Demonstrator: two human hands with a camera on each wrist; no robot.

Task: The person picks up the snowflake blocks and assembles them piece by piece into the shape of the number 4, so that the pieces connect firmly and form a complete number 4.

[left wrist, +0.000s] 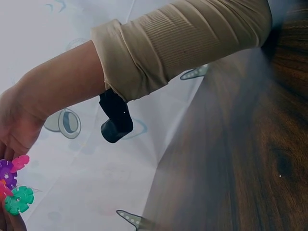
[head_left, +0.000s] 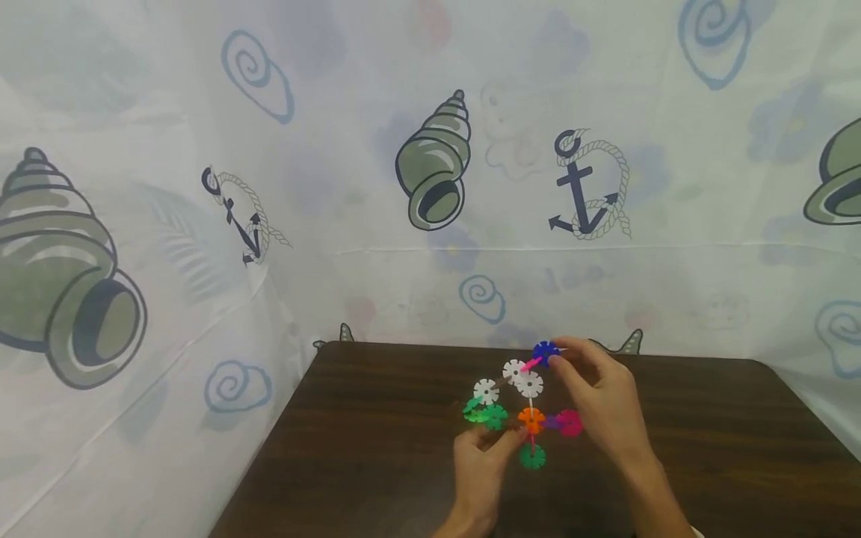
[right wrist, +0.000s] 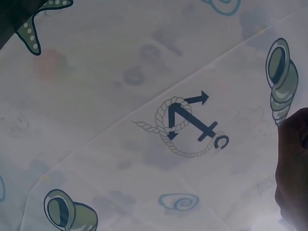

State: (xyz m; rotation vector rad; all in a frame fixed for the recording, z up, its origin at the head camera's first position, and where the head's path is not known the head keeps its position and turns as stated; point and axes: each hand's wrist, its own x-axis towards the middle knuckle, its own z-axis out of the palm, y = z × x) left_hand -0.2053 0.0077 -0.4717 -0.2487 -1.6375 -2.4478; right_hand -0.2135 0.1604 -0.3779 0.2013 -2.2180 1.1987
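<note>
A built-up chain of notched plastic snowflake discs (head_left: 530,385) is held up over the table in the head view. It has white, green, orange, purple and pink pieces, with a blue disc (head_left: 545,353) at its upper right end. My right hand (head_left: 602,396) pinches that blue disc between thumb and fingers. Lower down, my left hand (head_left: 480,467) grips the chain near the orange disc (head_left: 531,421) and the green discs (head_left: 495,417). Part of the chain, with a green disc (left wrist: 19,200), shows at the left wrist view's edge. A dark hand (right wrist: 292,168) is cut off in the right wrist view.
A dark wood-grain table (head_left: 363,433) lies under the hands. Behind it and at the left hangs a pale cloth (head_left: 350,187) printed with shells and anchors. A beige sleeve (left wrist: 178,43) and a black wrist-worn device (left wrist: 116,118) appear in the left wrist view.
</note>
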